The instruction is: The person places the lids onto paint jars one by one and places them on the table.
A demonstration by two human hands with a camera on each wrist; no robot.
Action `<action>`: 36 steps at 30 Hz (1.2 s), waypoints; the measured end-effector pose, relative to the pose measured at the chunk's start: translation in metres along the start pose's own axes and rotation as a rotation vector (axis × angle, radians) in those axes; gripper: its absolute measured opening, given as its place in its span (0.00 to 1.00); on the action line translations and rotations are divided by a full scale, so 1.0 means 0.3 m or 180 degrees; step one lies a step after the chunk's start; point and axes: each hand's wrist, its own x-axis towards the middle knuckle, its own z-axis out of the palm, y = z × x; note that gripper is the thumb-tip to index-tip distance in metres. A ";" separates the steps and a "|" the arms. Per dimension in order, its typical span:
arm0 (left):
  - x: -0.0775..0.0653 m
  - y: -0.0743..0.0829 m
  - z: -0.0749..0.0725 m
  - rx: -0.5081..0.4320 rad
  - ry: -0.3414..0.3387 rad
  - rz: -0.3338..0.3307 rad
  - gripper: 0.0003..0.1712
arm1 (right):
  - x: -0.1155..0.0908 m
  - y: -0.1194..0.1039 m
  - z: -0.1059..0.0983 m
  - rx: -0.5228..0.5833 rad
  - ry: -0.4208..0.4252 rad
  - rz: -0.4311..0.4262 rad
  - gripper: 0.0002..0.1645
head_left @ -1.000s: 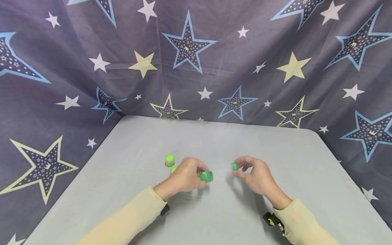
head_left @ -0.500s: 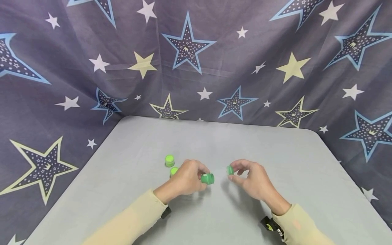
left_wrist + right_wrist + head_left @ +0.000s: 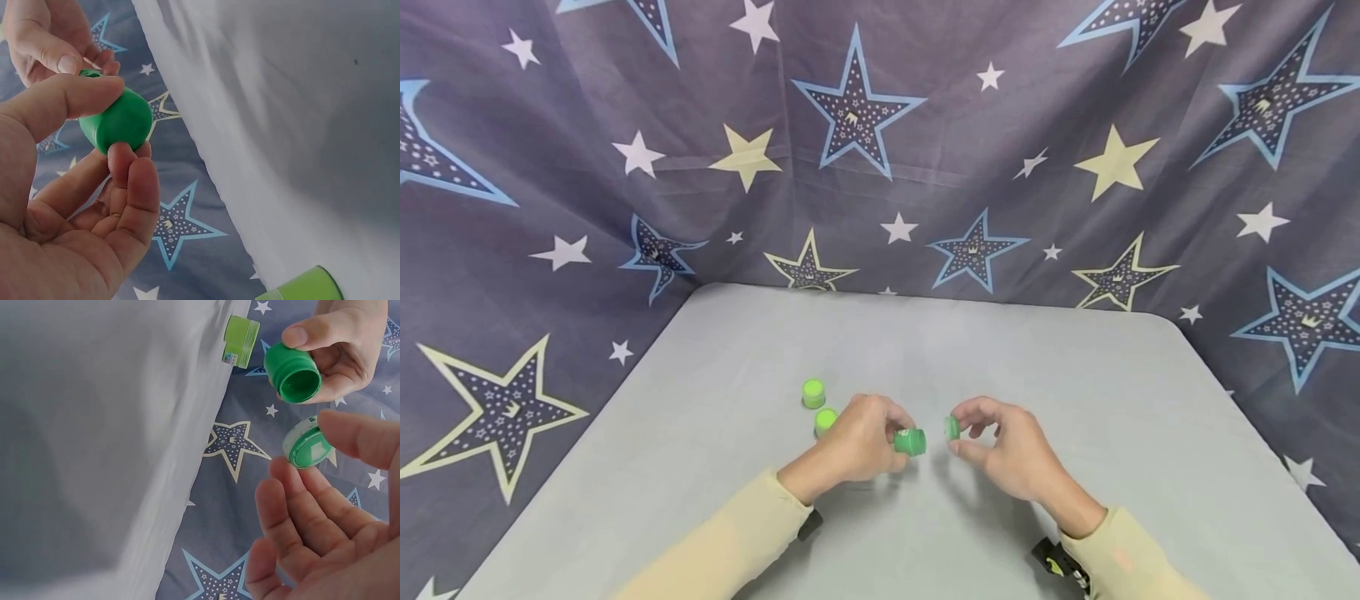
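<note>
Between thumb and fingers my left hand [image 3: 861, 437] grips a small green paint jar [image 3: 911, 442], tipped on its side with its mouth toward the right. In the right wrist view the uncapped jar [image 3: 294, 372] shows a dark green inside. My right hand [image 3: 1015, 446] pinches the jar's green lid [image 3: 952, 428] by its edge, inner face turned to the jar; a pale patch shows on the lid [image 3: 306, 442] in the right wrist view. A narrow gap separates lid and jar mouth, both held above the table.
Two lime-green jars stand on the grey-covered table [image 3: 760, 333] left of my left hand: a farther jar [image 3: 813, 393] and a nearer jar [image 3: 825, 421] close by the wrist. A star-patterned curtain [image 3: 880, 200] hangs behind the table and along its sides.
My right hand has moved left and slightly nearer, bringing the lid closer to the jar's mouth. The left hand has shifted only a little with the jar.
</note>
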 end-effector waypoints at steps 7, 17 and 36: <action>-0.003 0.001 0.010 0.0046 -0.0023 -0.0017 0.16 | -0.008 -0.011 0.006 -0.0014 -0.0063 -0.0027 0.17; -0.002 0.006 0.018 0.0084 0.0017 0.0053 0.17 | -0.016 -0.012 0.017 -0.0004 -0.0133 -0.0126 0.17; -0.003 0.012 0.029 0.0088 0.0067 0.0169 0.17 | -0.019 -0.022 0.030 -0.0040 -0.0300 -0.0147 0.17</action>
